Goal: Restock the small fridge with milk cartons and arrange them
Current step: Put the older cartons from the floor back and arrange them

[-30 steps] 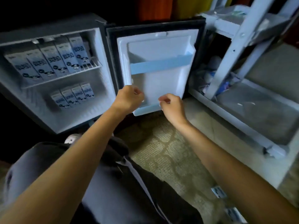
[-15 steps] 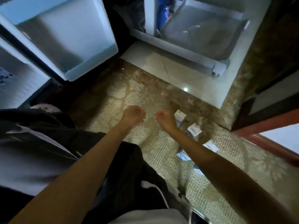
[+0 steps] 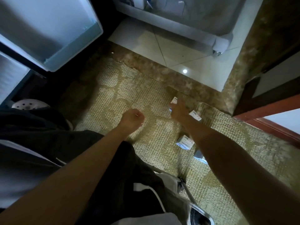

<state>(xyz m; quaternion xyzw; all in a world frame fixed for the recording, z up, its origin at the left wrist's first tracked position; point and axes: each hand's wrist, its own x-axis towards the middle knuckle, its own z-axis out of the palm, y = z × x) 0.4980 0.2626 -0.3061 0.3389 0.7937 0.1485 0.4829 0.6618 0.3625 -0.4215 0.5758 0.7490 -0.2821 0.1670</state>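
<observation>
Woven beige rug [image 3: 129, 95] covers most of the floor, and pale tile [image 3: 186, 51] lies beyond its far edge. Dim light.

Head view:
- Fridge door [image 3: 48, 30] hangs open at upper left, white inner liner facing the camera. A strip of the fridge [image 3: 9, 75] shows at the left edge.
- White shelf unit [image 3: 178, 13] stands on the tile at top.
- Four milk cartons lie on the rug toward its far right edge. One milk carton [image 3: 175, 100] is farthest out and a second carton [image 3: 195, 115] is just right of it. A third carton [image 3: 185, 141] is nearer the person. A fourth carton [image 3: 200, 156] is partly hidden under the right forearm.
- Left hand [image 3: 132, 118] is curled into a fist over mid-rug and holds nothing.
- Right hand [image 3: 178, 111] is motion-blurred, fingers stretched out toward the farthest carton. It grips nothing; whether it touches the carton is unclear.
- Dark trousers [image 3: 81, 143] fill the lower left, and a shoe [image 3: 199, 215] shows at the bottom edge.
</observation>
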